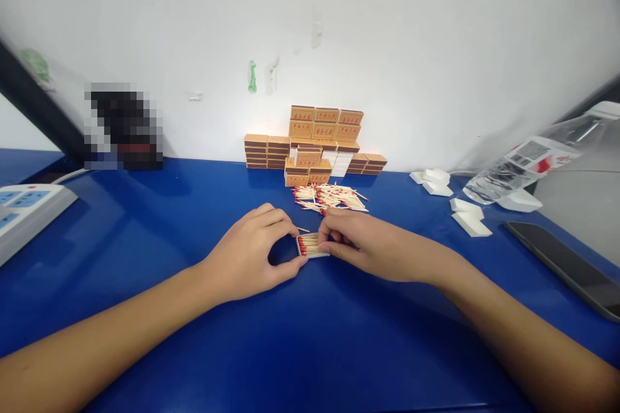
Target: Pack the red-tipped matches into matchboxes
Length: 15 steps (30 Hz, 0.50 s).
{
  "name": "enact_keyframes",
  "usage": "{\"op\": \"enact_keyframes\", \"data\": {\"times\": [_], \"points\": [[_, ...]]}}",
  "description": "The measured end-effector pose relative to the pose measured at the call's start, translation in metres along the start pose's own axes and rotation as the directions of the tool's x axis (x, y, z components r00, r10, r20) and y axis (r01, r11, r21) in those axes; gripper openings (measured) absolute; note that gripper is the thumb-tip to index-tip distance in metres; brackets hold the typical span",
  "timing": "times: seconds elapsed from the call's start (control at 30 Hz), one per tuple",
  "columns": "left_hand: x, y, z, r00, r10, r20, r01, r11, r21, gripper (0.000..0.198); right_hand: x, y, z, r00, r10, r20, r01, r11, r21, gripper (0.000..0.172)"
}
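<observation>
Hands meet on one small thing: your left hand [252,255] pinches the left end of the match tray [312,245] w/ thumb and forefinger, and your right hand [361,242] curls over the right end, fingertips pressed together on it. Tray sits flat on the blue worktop [310,335], dead centre btw the two hands, red heads at the left, sticks packed approx. level. Handling, as I read it: thin card, v. light, likely to bow or crush if you squeeze the long walls. It's open-topped, so any tilt could spill sticks. Best hold looks like the short ends, low at the corners, kept level. Just behind, apart from the tray, loose matches [332,197] lie in a heap. Matchbox stacks [314,139] stand against the wall, and empty white trays [467,216] lie off to your right.
</observation>
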State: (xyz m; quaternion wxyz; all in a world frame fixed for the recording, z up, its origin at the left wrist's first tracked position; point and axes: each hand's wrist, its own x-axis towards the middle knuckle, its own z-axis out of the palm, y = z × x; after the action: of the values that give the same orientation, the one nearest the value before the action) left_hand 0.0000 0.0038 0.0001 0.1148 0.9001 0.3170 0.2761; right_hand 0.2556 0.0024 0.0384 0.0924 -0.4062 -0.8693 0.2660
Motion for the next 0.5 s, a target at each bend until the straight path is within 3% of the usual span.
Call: {"op": "enact_keyframes", "data": {"times": [0.5], "points": [[0.0012, 0.0021, 0.0013, 0.999, 0.035, 0.021, -0.035, 0.999, -0.025, 0.019, 0.0007, -0.0008, 0.0029, 0.993, -0.093, -0.077, 0.091, 0.996, -0.026, 0.007]]}}
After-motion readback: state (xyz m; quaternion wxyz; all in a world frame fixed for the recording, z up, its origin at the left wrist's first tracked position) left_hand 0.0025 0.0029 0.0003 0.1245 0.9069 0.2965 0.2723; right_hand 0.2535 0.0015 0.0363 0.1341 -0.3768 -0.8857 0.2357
